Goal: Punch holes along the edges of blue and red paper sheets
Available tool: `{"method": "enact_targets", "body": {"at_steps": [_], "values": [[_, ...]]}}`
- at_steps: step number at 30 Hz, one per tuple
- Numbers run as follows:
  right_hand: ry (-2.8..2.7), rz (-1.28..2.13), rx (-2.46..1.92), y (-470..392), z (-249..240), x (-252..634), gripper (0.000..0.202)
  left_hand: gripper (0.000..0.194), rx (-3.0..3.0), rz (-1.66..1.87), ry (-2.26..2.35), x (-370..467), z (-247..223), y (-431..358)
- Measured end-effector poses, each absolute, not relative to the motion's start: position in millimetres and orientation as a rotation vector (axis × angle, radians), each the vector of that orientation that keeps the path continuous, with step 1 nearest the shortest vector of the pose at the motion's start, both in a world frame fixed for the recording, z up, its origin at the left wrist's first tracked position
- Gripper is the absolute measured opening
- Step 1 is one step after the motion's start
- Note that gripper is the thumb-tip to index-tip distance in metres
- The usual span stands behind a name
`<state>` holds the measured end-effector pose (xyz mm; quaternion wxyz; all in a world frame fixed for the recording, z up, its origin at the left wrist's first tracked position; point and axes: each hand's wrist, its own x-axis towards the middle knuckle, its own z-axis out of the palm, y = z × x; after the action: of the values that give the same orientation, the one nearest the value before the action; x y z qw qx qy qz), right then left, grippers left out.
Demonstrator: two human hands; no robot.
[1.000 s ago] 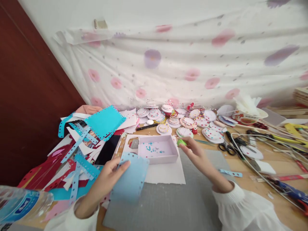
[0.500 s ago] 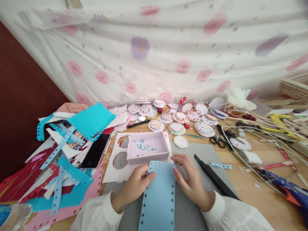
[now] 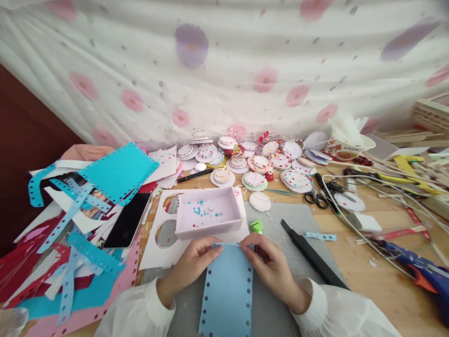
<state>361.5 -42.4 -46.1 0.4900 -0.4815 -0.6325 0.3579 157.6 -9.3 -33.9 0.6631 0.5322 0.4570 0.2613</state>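
Observation:
A light blue paper strip [image 3: 227,290] with punched shapes along both long edges lies over the grey mat [image 3: 271,299]. My left hand [image 3: 192,262] pinches its far left corner between thumb and fingers. At the far right corner, my right hand [image 3: 268,262] grips the same strip, and the far edge between them looks slightly folded up. Just beyond my right hand is a small green object [image 3: 257,226]. A white box [image 3: 210,227] holding small blue punched pieces sits beyond the strip, on a white card [image 3: 150,255] with round holes.
Paper scraps [image 3: 77,210] and a phone [image 3: 128,220] lie left. Decorated paper discs [image 3: 261,164] crowd the back. At right are a black tool [image 3: 312,255], scissors [image 3: 316,199], a white cable [image 3: 351,224] and a blue glue gun [image 3: 414,262].
My right hand has closed on the far right corner of the strip, whose far edge has been folded up. The green object has come into view. The camera view has shifted slightly.

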Motion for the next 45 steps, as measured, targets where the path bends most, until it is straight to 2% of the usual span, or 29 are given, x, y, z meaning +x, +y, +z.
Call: {"method": "enact_targets", "body": {"at_steps": [3, 7, 10, 21, 27, 37, 42, 45], "values": [[-1.465, 0.938, -1.204, -40.0, -46.5, 357.6, 0.010, 0.033, 1.174, 0.567, 0.938, 157.3, -31.1, -9.0], [-1.307, 1.138, -1.187, -34.2, -41.8, 349.8, 0.023, 0.037, 1.123, 0.598, 0.887, 156.8, -30.5, -10.7], [-1.314, 1.225, -1.156, -33.8, -40.5, 347.6, 0.020, 0.038, 1.093, 0.631, 0.915, 155.9, -33.5, -11.2], [-1.462, 1.079, -1.175, -36.1, -42.6, 354.7, 0.020, 0.030, 1.056, 0.641, 0.892, 156.2, -30.2, -11.8], [-1.615, 1.020, -1.036, -36.1, -43.6, 359.1, 0.026, 0.043, 1.127, 0.690, 0.937, 154.6, -39.2, -12.2], [-1.666, 1.087, -1.013, -39.5, -38.3, 362.7, 0.034, 0.037, 1.241, 0.694, 1.061, 161.0, -28.8, -14.7], [-1.530, 1.124, -1.141, -36.3, -34.6, 357.2, 0.016, 0.034, 1.328, 0.647, 1.014, 159.9, -26.5, -16.3], [-1.520, 1.118, -1.155, -34.3, -35.4, 355.0, 0.013, 0.034, 1.327, 0.645, 1.016, 160.2, -25.9, -16.1]]}}
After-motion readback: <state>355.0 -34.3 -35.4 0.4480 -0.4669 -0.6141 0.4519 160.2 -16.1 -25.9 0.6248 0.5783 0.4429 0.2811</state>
